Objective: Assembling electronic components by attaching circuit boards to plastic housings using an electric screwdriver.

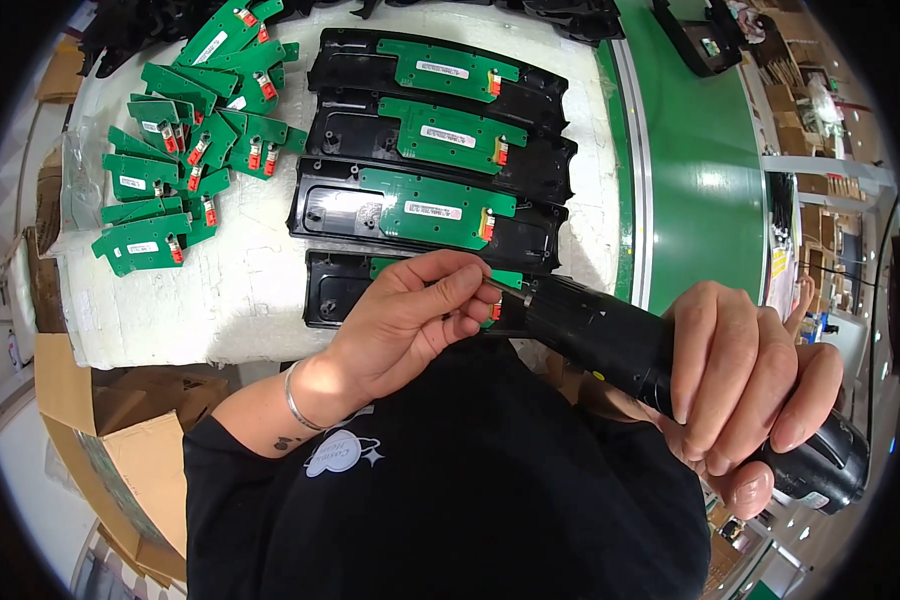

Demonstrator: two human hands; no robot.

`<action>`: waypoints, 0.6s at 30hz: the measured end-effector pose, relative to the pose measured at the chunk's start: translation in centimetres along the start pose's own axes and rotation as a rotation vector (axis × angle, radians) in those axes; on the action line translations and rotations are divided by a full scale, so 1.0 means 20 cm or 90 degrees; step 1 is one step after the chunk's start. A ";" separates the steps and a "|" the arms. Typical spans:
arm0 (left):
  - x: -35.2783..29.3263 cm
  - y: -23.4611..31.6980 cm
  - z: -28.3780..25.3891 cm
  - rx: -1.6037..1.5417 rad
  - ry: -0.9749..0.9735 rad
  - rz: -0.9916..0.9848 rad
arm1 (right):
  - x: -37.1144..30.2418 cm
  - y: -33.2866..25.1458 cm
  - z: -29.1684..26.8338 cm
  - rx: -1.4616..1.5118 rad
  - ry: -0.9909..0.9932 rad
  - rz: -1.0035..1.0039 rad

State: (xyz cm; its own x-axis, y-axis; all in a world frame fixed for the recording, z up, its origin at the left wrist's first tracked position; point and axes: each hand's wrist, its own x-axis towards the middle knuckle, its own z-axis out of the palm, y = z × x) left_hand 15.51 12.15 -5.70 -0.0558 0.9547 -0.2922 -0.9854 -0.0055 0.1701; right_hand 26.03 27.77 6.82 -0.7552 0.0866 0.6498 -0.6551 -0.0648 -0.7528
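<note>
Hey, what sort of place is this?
Probably an electronics assembly workshop: green circuit boards lie piled beside black plastic housings fitted with similar boards, and the right hand holds what looks like a power screwdriver.

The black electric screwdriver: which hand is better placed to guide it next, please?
Probably the right hand: its grip wraps the body of the black electric screwdriver, while the left hand only pinches at the bit.

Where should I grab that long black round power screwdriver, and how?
Likely wrap the thick, round body of the long black cylindrical power screwdriver, from the right, like the right hand does; its left end narrows to a thin metal bit.
</note>
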 end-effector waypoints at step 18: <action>-0.03 0.00 0.05 0.121 0.009 -0.074 | 0.02 0.38 -0.01 -0.150 0.310 0.121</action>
State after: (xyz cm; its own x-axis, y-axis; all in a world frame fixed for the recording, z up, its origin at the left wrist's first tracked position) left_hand 15.75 11.84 -4.55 0.0534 0.9415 -0.3328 -0.9375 0.1620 0.3080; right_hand 20.85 27.44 1.33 -0.7254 0.5464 0.4186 -0.4432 0.0945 -0.8914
